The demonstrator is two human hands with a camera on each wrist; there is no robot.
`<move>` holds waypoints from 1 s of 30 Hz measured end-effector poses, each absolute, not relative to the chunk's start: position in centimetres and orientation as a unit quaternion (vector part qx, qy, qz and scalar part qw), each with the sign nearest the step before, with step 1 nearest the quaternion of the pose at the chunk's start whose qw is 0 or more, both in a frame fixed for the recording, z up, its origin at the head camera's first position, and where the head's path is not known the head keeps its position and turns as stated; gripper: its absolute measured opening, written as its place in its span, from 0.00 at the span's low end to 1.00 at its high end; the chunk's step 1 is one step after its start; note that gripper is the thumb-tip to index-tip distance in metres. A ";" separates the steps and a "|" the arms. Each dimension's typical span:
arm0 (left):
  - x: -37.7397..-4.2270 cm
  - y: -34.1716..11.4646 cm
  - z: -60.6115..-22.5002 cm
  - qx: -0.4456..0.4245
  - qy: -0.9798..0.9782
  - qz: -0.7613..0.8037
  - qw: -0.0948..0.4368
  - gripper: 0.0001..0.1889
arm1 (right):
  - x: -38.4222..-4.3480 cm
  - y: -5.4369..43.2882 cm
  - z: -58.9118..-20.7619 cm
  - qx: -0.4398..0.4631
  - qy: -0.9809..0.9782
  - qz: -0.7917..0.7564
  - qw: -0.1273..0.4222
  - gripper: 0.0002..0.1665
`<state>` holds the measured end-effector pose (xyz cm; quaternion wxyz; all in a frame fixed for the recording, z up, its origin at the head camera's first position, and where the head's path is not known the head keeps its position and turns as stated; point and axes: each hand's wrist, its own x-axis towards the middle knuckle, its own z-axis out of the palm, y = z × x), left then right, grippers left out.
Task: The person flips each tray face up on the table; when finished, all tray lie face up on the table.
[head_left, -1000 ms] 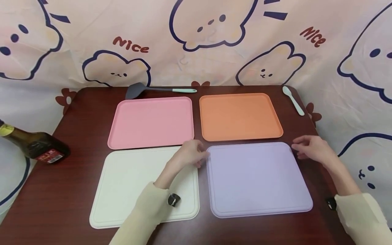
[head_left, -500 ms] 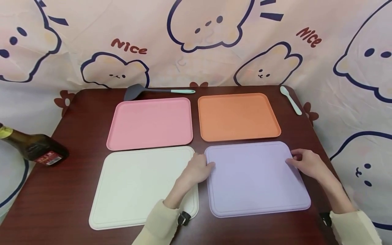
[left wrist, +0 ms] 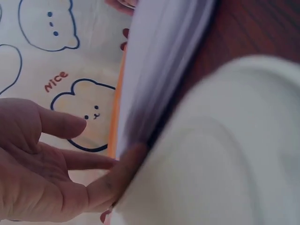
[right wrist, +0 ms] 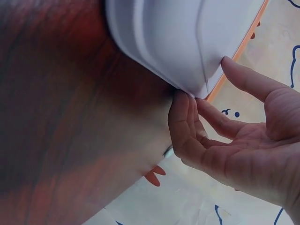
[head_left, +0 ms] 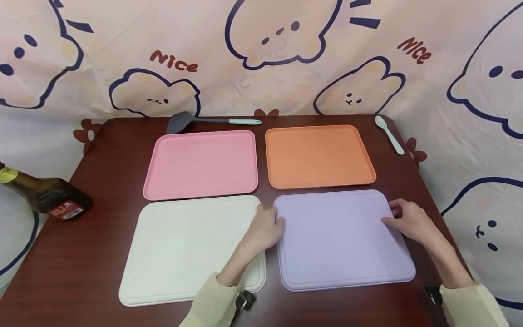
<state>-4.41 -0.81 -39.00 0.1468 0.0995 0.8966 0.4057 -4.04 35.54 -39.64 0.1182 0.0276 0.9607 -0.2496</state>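
A flat purple board [head_left: 343, 240] with a grooved border lies at the front right of the table. At its left side, my left hand [head_left: 264, 227] touches the edge with its fingertips. The left wrist view shows that hand's thumb [left wrist: 65, 125] standing off the board. My right hand [head_left: 410, 220] pinches the right edge near the far corner. In the right wrist view its thumb [right wrist: 243, 75] tip meets the top face while the fingers [right wrist: 180, 117] bend against the rim. Beneath the left hand and wrist lies a white board [head_left: 184, 250], partly covered by them.
Behind the two boards are a pink tray [head_left: 202, 165] and an orange tray [head_left: 320, 156]. A dark spatula [head_left: 180, 121] with a mint handle lies at the back edge, a pale spoon [head_left: 390, 136] at the back right. A dark bottle [head_left: 57, 197] is at the left.
Both hands have come down onto the purple board's sides, the left from its far left corner toward me, the right inward to its edge. Over the last half second they barely move.
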 end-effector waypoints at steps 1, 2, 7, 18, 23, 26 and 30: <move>-4.4 -0.8 -38.9 0.106 0.893 0.411 0.149 0.22 | -4.0 35.5 -39.6 0.028 0.960 -0.252 0.118 0.33; -4.4 -0.8 -38.8 0.109 0.890 0.415 0.153 0.23 | -4.0 35.5 -39.6 0.029 0.959 -0.255 0.119 0.33; -4.5 -0.7 -38.7 0.096 0.882 0.427 0.176 0.26 | -4.0 35.7 -39.6 0.039 0.957 -0.259 0.126 0.34; -4.2 -0.5 -39.1 0.069 0.873 0.433 0.213 0.27 | -3.9 35.8 -39.5 0.054 0.955 -0.255 0.144 0.37; -4.1 -0.5 -39.3 0.013 0.852 0.470 0.231 0.28 | -3.8 35.9 -39.9 0.051 0.951 -0.267 0.147 0.37; -4.2 -0.6 -39.3 -0.009 0.838 0.490 0.239 0.29 | -3.7 36.1 -40.0 0.049 0.950 -0.271 0.146 0.37; -4.1 -0.8 -39.3 -0.020 0.805 0.531 0.266 0.32 | -3.5 36.3 -40.0 0.047 0.950 -0.271 0.145 0.36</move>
